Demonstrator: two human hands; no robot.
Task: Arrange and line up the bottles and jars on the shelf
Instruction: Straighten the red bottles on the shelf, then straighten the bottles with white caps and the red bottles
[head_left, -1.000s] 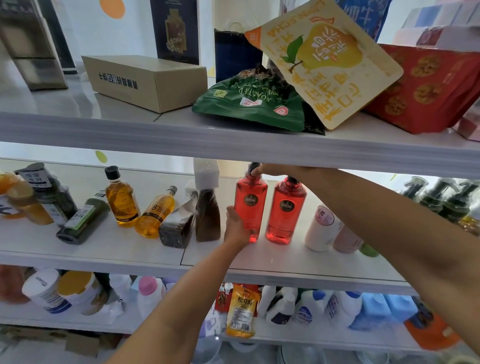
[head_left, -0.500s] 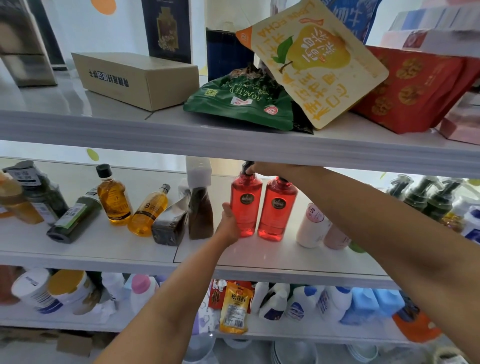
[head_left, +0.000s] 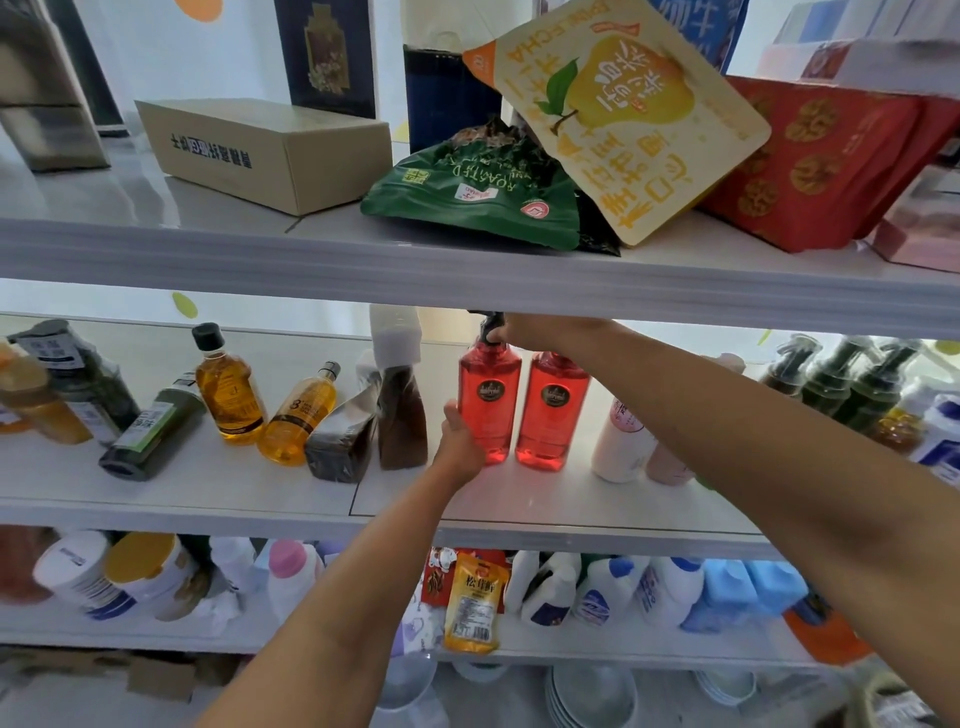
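Two red pump bottles stand upright side by side on the middle shelf (head_left: 545, 509). My left hand (head_left: 460, 441) grips the lower left side of the left red bottle (head_left: 491, 402). My right hand (head_left: 540, 335) holds that bottle's black pump top, just under the upper shelf. The right red bottle (head_left: 551, 410) touches it, and my right forearm crosses over its top. Left of them, an amber bottle (head_left: 228, 387) stands upright, a second amber bottle (head_left: 298, 415) leans, and a dark green bottle (head_left: 150, 431) lies on its side.
Brown pouches (head_left: 363, 431) and a white bottle (head_left: 395, 335) sit just left of the red bottles. White and pink bottles (head_left: 621, 441) lean at the right, with dark pump bottles (head_left: 841, 379) beyond. The upper shelf edge (head_left: 467, 280) hangs low over the bottle tops. Detergent bottles fill the lower shelf.
The left red bottle has been straightened and now stands close against the right one. Both hands keep their hold on it. The camera has drifted slightly.
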